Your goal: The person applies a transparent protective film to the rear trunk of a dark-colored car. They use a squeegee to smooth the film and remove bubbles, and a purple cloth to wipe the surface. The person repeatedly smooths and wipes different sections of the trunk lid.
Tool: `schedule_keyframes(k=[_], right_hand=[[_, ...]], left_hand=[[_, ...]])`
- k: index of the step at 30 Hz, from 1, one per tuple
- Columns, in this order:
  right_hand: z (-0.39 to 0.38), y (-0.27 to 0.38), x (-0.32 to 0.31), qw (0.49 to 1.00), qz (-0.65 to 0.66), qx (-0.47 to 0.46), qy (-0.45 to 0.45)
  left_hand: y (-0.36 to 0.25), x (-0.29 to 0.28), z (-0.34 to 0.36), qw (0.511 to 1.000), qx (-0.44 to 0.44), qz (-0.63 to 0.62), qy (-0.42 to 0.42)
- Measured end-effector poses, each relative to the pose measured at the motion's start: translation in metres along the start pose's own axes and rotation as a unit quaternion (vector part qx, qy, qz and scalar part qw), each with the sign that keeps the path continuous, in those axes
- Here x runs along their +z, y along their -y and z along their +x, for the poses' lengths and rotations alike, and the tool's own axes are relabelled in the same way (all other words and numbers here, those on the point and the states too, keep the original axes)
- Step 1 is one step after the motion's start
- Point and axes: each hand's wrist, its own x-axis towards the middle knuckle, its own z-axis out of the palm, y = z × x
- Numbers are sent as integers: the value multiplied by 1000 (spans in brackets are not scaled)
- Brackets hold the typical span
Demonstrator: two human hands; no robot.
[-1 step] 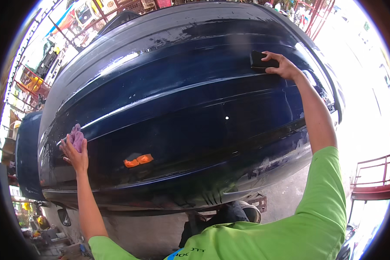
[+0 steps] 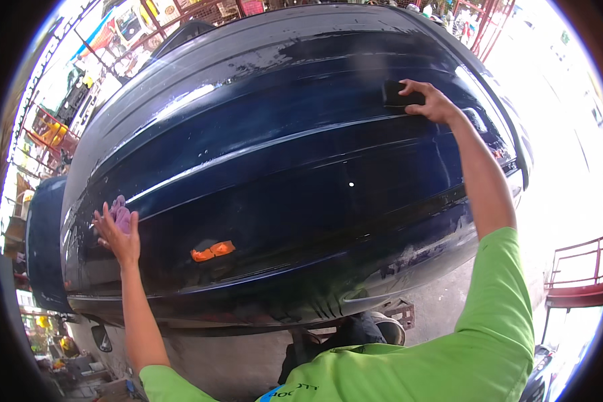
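In front of me spreads the glossy dark blue roof of a vehicle (image 2: pixel 248 181), with grey, hazy patches towards its far side. My right hand (image 2: pixel 438 105), reached out to the far right, grips a black rectangular block (image 2: pixel 394 94) against the panel between thumb and fingers. At the left, my left hand (image 2: pixel 119 238) is open with fingers spread, resting by a crumpled purple cloth (image 2: pixel 121 218). The cloth lies on the roof just past the palm; whether the palm presses on it is hidden. Closer to me sits a small, bright orange strip (image 2: pixel 213 251) on the dark surface.
The vehicle's windscreen end (image 2: pixel 45 244) is at the left, with a side mirror (image 2: pixel 101 338) below. A red metal stand (image 2: pixel 579 295) is at the right. Red railings and cluttered goods line the far left. My feet are below the roof's near edge.
The black block and my right hand have shifted slightly left. My left hand's fingers are spread a little wider, and the hand sits marginally to the right.
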Motion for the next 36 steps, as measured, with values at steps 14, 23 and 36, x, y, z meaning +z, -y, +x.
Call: schedule_keyframes(k=[14, 23, 36], right_hand=[[48, 108, 123, 970, -137, -197, 47], [-275, -159, -106, 855, -236, 364, -285], [-298, -181, -81, 873, -257, 292, -295]], left_hand=[[-373, 19, 56, 858, 396, -213, 249], [-257, 24, 88, 842, 356, -269, 303], [-862, 12, -46, 773, 541, -286, 168]])
